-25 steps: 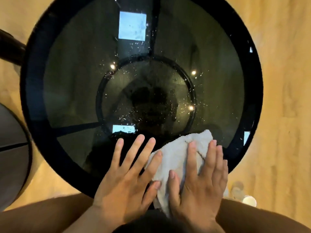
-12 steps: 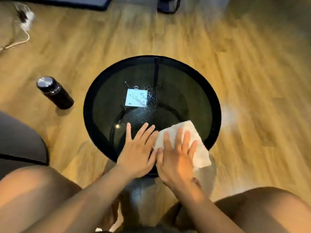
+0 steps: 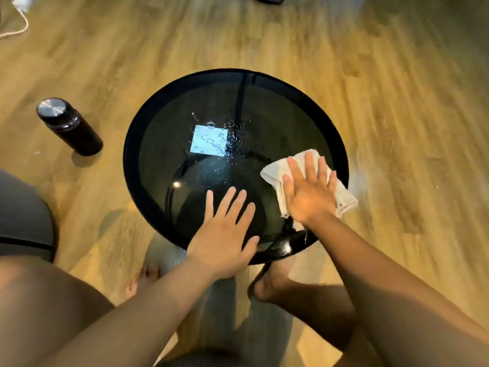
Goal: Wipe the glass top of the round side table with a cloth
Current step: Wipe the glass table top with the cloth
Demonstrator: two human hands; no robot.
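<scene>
Here, in the head view, the round side table (image 3: 132,165) stands mid-frame on a wooden floor (image 3: 397,102), its dark glass top (image 3: 277,123) ringed by a black rim. The cloth (image 3: 344,198), pale and crumpled, lies on the right side of the glass, and its lower right corner hangs out past the rim. The right hand (image 3: 307,192) presses flat on the cloth with straight, spread fingers, gripping nothing. The left hand (image 3: 225,234) lies flat on the bare glass at the near edge, lower centre of the frame, fingers straight and apart, holding nothing.

Water droplets (image 3: 232,133) speckle the middle of the glass, beside a bright square reflection (image 3: 209,140) just left of centre.

At the left of the frame a black bottle (image 3: 70,127) with a silver lid stands on the floor, well apart from the table. Its side is too dark and blurred to read. A white cable (image 3: 18,25) curls in the upper left corner. A grey seat (image 3: 23,207) shows at the left edge. Below the table, one bare foot (image 3: 143,279) rests on the floor, and the other foot (image 3: 270,284) sits just under the near rim.
</scene>
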